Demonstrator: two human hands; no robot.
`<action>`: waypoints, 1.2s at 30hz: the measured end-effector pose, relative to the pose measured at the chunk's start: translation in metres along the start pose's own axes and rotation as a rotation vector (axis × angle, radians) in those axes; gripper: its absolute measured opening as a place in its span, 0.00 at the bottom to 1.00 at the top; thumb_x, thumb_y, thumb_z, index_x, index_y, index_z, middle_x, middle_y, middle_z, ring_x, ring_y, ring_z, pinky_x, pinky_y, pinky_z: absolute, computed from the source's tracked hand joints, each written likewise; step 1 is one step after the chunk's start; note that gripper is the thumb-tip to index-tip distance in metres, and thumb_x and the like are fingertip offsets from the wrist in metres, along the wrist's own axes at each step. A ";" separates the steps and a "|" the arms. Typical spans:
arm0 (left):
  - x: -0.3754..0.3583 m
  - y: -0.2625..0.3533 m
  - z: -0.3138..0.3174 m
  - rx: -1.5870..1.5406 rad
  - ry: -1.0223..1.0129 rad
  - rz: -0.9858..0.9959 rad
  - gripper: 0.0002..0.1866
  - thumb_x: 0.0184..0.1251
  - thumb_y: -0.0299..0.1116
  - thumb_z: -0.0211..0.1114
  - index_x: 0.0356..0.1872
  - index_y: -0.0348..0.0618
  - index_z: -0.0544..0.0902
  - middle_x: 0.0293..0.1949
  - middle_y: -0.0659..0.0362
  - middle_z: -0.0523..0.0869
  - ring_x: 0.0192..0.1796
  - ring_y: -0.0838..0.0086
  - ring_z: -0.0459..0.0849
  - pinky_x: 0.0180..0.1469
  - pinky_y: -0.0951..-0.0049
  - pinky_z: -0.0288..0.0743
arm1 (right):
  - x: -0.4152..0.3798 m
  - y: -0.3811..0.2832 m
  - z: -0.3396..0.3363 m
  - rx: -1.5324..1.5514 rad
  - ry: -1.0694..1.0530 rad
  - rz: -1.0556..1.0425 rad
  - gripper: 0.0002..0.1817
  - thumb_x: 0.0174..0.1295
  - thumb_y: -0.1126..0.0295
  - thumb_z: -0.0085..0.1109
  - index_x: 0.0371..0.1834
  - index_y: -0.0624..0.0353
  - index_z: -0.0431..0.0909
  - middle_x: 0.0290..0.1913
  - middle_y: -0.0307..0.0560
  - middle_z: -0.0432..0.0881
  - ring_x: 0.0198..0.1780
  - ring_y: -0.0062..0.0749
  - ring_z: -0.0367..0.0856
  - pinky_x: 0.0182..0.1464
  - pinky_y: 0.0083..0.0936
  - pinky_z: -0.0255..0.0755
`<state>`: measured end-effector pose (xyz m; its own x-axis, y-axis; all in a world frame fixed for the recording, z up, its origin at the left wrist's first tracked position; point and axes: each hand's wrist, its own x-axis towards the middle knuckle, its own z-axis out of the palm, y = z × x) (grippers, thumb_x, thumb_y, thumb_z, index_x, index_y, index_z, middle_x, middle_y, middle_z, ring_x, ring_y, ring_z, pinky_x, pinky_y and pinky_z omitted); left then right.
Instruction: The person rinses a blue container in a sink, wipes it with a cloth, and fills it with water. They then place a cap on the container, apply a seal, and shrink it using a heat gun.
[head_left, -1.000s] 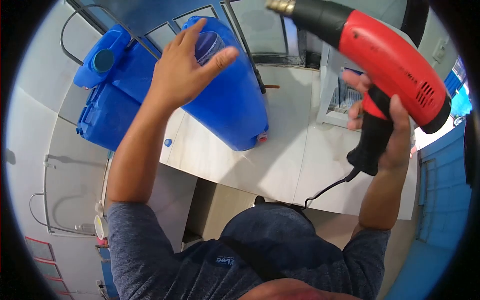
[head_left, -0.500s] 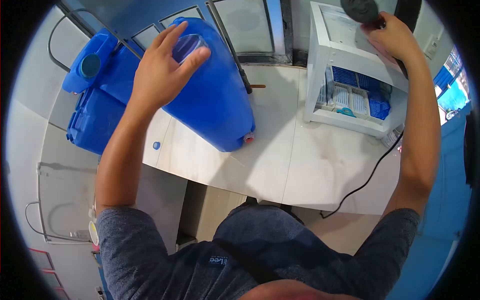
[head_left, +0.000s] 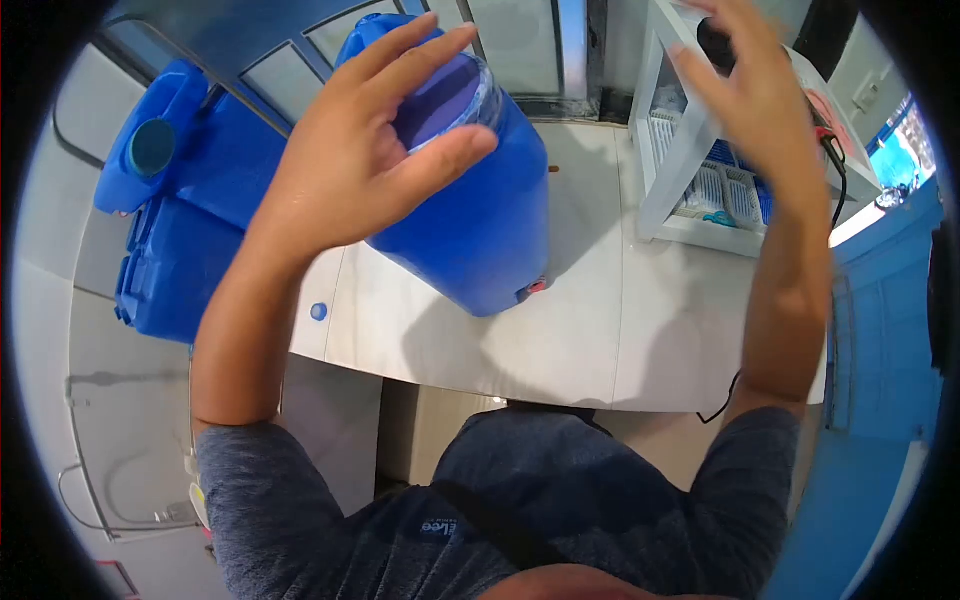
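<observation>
My left hand (head_left: 375, 150) is open, thumb and fingers spread beside the top of a tall blue plastic container (head_left: 460, 230). The container's round purple-blue top (head_left: 440, 105) has a shiny, clear, film-like edge; part of it is hidden by the hand. A red spout (head_left: 538, 287) shows low on its side. At the right, my right hand (head_left: 745, 95) is blurred, with fingers apart and nothing visible in its grip. Behind its fingers is the round end of a black corded tool (head_left: 715, 45), mostly hidden, above the white shelf unit (head_left: 690, 235).
More blue jerrycans (head_left: 185, 265) stand at the left, one with a dark teal cap (head_left: 152, 148). A small blue cap (head_left: 318, 311) lies on the pale tabletop (head_left: 575, 345). Plastic baskets (head_left: 742, 195) sit inside the shelf. A black cord (head_left: 838, 165) hangs at the right.
My right hand has let go of the black corded tool and moved inward, its fingers opening. My left hand has shifted right along with the container's top as the view moved.
</observation>
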<state>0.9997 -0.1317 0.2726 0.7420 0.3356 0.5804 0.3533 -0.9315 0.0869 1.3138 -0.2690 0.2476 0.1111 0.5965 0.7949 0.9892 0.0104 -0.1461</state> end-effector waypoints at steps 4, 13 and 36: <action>0.016 -0.052 -0.006 -0.298 -0.263 0.439 0.44 0.58 0.65 0.68 0.69 0.43 0.76 0.75 0.43 0.67 0.73 0.53 0.71 0.72 0.55 0.65 | -0.086 -0.081 0.059 0.564 -0.159 0.205 0.25 0.61 0.61 0.71 0.58 0.60 0.77 0.58 0.52 0.78 0.51 0.39 0.81 0.59 0.34 0.75; 0.063 -0.150 0.002 -0.033 -0.061 0.505 0.33 0.62 0.48 0.70 0.69 0.51 0.76 0.73 0.51 0.71 0.77 0.55 0.66 0.75 0.52 0.63 | -0.243 -0.161 0.174 1.459 -0.189 1.344 0.32 0.72 0.53 0.61 0.65 0.69 0.64 0.60 0.53 0.75 0.60 0.36 0.75 0.63 0.38 0.71; -0.049 -0.050 -0.011 0.074 -0.007 0.154 0.09 0.51 0.26 0.67 0.26 0.36 0.74 0.28 0.53 0.77 0.35 0.61 0.78 0.43 0.67 0.72 | -0.337 -0.195 0.067 1.639 -0.347 1.110 0.39 0.68 0.41 0.61 0.65 0.67 0.66 0.54 0.44 0.76 0.55 0.28 0.73 0.61 0.31 0.70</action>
<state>0.9394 -0.1026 0.2484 0.7947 0.1904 0.5764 0.2755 -0.9593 -0.0628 1.0773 -0.4189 -0.0313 0.2781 0.9556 -0.0978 -0.5137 0.0619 -0.8557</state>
